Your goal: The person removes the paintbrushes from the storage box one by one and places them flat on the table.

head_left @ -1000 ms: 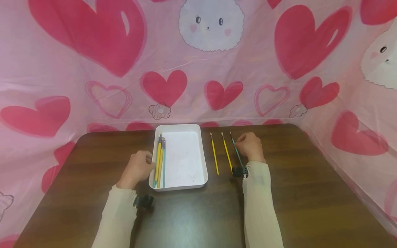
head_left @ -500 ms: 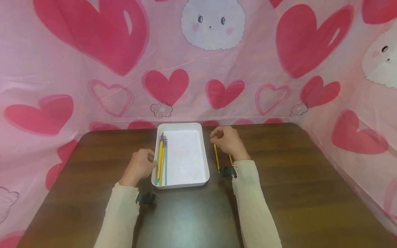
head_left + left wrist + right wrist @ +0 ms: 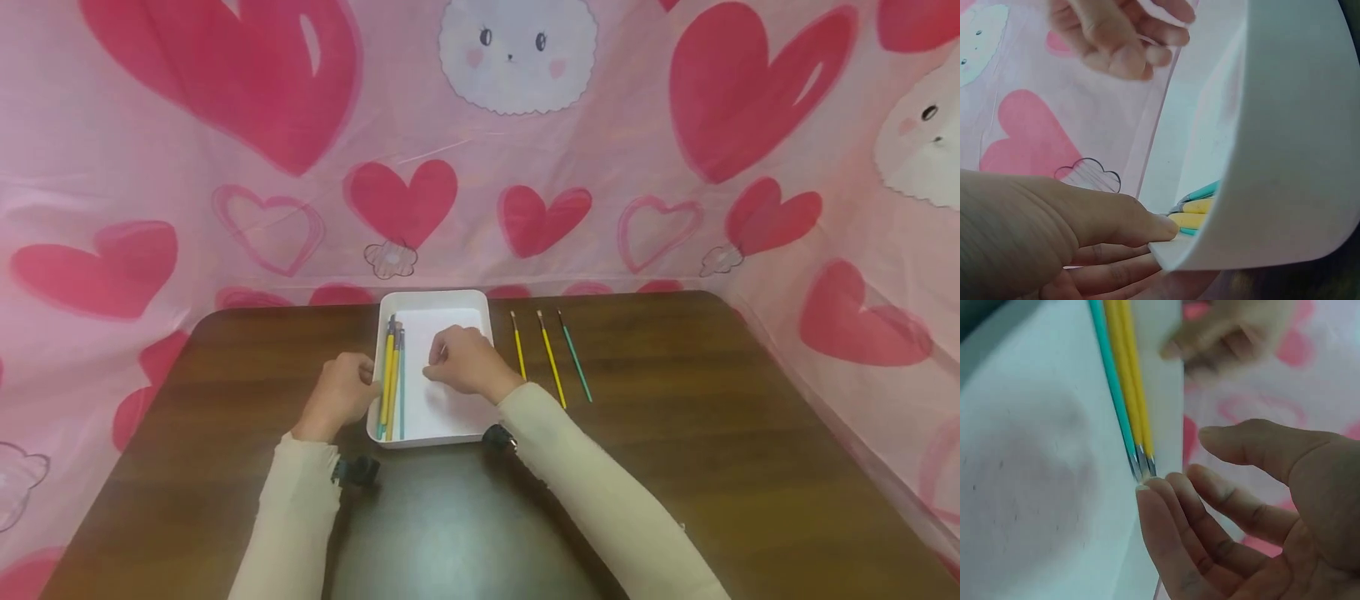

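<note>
A white tray (image 3: 431, 423) lies on the wooden table with several yellow and teal paintbrushes (image 3: 395, 375) side by side along its left wall. My left hand (image 3: 339, 393) grips the tray's left rim; in the left wrist view its thumb is inside the wall and its fingers are outside. Above the tray's middle hovers my right hand (image 3: 471, 362), holding nothing. The right wrist view shows its thumb apart from the fingers (image 3: 1210, 544), near the tips of the brushes (image 3: 1125, 387) in the tray.
Right of the tray, two yellow paintbrushes (image 3: 551, 358) and a teal paintbrush (image 3: 576, 360) lie spaced apart on the table (image 3: 675, 433). Behind and at the sides hangs a pink cloth (image 3: 465, 225) with hearts. A small black camera sits on each wrist.
My right hand has moved left from beside the teal brush, past the yellow ones, to above the tray. The three table brushes stay in place. My left hand keeps to the rim.
</note>
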The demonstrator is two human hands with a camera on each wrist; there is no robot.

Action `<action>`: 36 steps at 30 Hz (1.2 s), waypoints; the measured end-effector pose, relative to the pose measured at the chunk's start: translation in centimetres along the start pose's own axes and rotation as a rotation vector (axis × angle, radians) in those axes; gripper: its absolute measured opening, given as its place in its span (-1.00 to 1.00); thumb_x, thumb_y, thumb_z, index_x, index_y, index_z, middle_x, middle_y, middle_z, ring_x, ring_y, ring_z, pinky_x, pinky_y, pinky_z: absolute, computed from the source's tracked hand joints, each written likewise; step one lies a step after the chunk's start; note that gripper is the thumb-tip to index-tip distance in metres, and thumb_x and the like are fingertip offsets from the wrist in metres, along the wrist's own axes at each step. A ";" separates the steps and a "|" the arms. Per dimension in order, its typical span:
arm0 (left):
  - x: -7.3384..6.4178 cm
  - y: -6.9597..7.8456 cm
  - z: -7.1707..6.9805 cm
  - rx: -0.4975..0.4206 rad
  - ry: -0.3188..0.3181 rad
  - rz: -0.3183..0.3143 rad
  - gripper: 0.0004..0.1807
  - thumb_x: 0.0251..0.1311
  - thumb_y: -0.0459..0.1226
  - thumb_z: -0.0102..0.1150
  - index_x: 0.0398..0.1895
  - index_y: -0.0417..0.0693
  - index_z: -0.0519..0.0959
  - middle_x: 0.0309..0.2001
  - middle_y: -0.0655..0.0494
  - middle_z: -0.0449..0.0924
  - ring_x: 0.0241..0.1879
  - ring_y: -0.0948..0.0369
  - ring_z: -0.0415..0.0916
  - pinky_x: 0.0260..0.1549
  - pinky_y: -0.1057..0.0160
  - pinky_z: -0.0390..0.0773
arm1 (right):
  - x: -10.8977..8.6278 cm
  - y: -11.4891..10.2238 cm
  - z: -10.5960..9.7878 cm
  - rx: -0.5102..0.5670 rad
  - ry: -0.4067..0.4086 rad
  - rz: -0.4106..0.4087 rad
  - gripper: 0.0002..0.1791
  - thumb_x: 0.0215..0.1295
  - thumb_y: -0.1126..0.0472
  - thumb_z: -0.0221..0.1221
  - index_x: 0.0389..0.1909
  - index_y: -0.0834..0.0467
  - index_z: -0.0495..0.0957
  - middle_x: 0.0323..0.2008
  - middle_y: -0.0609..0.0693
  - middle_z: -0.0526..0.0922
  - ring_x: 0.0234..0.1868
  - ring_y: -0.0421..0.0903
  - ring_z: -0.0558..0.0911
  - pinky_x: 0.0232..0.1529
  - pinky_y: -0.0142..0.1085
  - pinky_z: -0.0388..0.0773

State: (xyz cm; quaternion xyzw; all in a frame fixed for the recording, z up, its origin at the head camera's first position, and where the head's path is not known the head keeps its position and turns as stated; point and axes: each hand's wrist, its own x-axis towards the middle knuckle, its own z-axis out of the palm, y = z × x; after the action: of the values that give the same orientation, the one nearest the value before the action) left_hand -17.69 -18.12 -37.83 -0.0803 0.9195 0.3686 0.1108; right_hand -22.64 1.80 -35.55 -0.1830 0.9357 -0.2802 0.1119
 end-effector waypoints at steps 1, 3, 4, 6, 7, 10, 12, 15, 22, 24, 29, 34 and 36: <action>0.0 0.0 0.0 0.001 -0.002 -0.001 -0.48 0.34 -0.29 0.24 0.33 -0.29 0.45 0.19 -0.28 0.57 0.03 -0.12 0.60 0.12 -0.18 0.65 | 0.1 -0.5 0.2 -0.018 -0.011 0.004 -0.84 0.28 0.10 0.36 -0.33 0.12 0.66 -0.38 -0.03 0.67 -0.35 -0.10 0.58 -0.39 -0.36 0.52; 0.0 0.0 0.0 0.005 -0.006 -0.002 -0.47 0.35 -0.29 0.24 0.34 -0.29 0.44 0.19 -0.29 0.57 0.03 -0.13 0.60 0.13 -0.19 0.64 | 0.4 -1.2 0.6 -0.059 -0.027 0.017 -0.82 0.28 0.09 0.36 -0.33 0.12 0.64 -0.39 -0.04 0.65 -0.39 -0.12 0.57 -0.44 -0.38 0.50; 0.1 0.0 0.0 0.005 -0.008 -0.003 -0.47 0.35 -0.29 0.24 0.34 -0.29 0.44 0.20 -0.30 0.57 0.04 -0.13 0.60 0.13 -0.19 0.64 | 0.5 -1.5 0.8 -0.073 -0.035 0.021 -0.82 0.28 0.09 0.36 -0.32 0.13 0.63 -0.39 -0.03 0.64 -0.41 -0.12 0.57 -0.46 -0.38 0.50; 0.1 0.0 -0.1 0.004 -0.007 -0.006 -0.47 0.35 -0.29 0.24 0.34 -0.28 0.44 0.20 -0.30 0.57 0.04 -0.13 0.61 0.12 -0.18 0.64 | 1.0 -2.1 1.1 -0.104 -0.045 0.028 -0.80 0.28 0.09 0.36 -0.29 0.14 0.62 -0.39 -0.03 0.64 -0.43 -0.13 0.58 -0.49 -0.39 0.50; 0.1 -0.1 -0.2 0.004 -0.007 -0.003 -0.47 0.34 -0.29 0.24 0.34 -0.29 0.44 0.20 -0.31 0.57 0.03 -0.14 0.61 0.11 -0.19 0.65 | 1.3 -2.3 1.2 -0.117 -0.048 0.031 -0.79 0.29 0.09 0.36 -0.26 0.15 0.61 -0.39 -0.03 0.64 -0.43 -0.13 0.58 -0.49 -0.39 0.50; 0.1 -0.3 -0.3 -0.002 -0.004 -0.001 -0.48 0.34 -0.29 0.25 0.32 -0.29 0.45 0.19 -0.30 0.57 0.03 -0.14 0.61 0.10 -0.18 0.65 | 2.1 -3.0 1.6 -0.139 -0.062 0.030 -0.75 0.30 0.10 0.36 -0.18 0.18 0.60 -0.38 -0.02 0.64 -0.44 -0.14 0.59 -0.49 -0.41 0.51; 0.2 -0.5 -0.3 0.001 -0.004 0.008 -0.48 0.34 -0.29 0.25 0.31 -0.31 0.46 0.18 -0.32 0.57 0.01 -0.14 0.62 0.09 -0.19 0.66 | 2.6 -3.3 1.8 -0.139 -0.068 0.035 -0.72 0.30 0.11 0.37 -0.12 0.19 0.59 -0.38 -0.02 0.63 -0.45 -0.14 0.59 -0.49 -0.42 0.51; 0.3 -0.7 -0.3 0.004 -0.005 0.010 -0.49 0.34 -0.30 0.24 0.31 -0.31 0.46 0.18 -0.32 0.57 0.01 -0.14 0.62 0.09 -0.19 0.66 | 3.3 -3.6 2.2 -0.115 -0.084 0.050 -0.69 0.29 0.13 0.37 -0.06 0.20 0.57 -0.36 0.00 0.62 -0.46 -0.14 0.58 -0.50 -0.42 0.50; 0.4 -0.7 0.0 0.007 -0.003 0.013 -0.50 0.33 -0.30 0.24 0.30 -0.30 0.48 0.15 -0.30 0.60 -0.01 -0.12 0.64 0.04 -0.15 0.70 | 4.3 -4.3 3.0 -0.034 -0.108 0.105 -0.61 0.32 0.18 0.33 0.11 0.22 0.55 -0.23 0.04 0.68 -0.45 -0.14 0.61 -0.50 -0.42 0.58; 0.4 -0.6 0.0 0.006 0.001 0.012 -0.50 0.33 -0.30 0.24 0.29 -0.30 0.48 0.14 -0.30 0.60 -0.03 -0.11 0.65 0.02 -0.14 0.71 | 4.3 -4.6 3.1 -0.016 -0.108 0.119 -0.63 0.31 0.21 0.32 0.09 0.22 0.55 -0.25 0.05 0.69 -0.48 -0.13 0.62 -0.53 -0.41 0.59; 0.5 -0.3 0.1 0.000 -0.003 0.000 -0.51 0.33 -0.32 0.23 0.29 -0.30 0.47 0.12 -0.29 0.61 -0.04 -0.10 0.66 0.02 -0.13 0.71 | 4.3 -5.3 3.4 -0.021 -0.096 0.160 -0.72 0.37 0.20 0.21 0.04 0.20 0.53 -0.36 0.04 0.64 -0.51 -0.11 0.58 -0.57 -0.38 0.48; 0.3 -0.3 0.1 0.006 -0.001 0.011 -0.53 0.33 -0.33 0.23 0.27 -0.32 0.48 0.12 -0.31 0.61 -0.05 -0.11 0.66 0.02 -0.13 0.71 | 4.3 -5.8 3.7 -0.051 -0.084 0.196 -0.71 0.43 0.15 0.13 0.06 0.22 0.54 -0.42 0.04 0.59 -0.54 -0.10 0.56 -0.61 -0.37 0.41; 0.3 -0.3 0.0 0.006 -0.002 0.014 -0.52 0.33 -0.33 0.23 0.28 -0.33 0.47 0.12 -0.31 0.61 -0.05 -0.11 0.66 0.02 -0.13 0.71 | 4.4 -5.9 3.8 -0.055 -0.087 0.212 -0.71 0.45 0.14 0.12 0.04 0.21 0.57 -0.44 0.04 0.59 -0.56 -0.11 0.55 -0.63 -0.37 0.39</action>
State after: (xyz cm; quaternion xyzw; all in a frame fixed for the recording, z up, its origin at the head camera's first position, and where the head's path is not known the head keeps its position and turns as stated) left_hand -17.89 -18.33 -38.10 -0.0734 0.9211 0.3664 0.1093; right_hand -23.82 -6.37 -35.82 -0.0978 0.9514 -0.2328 0.1764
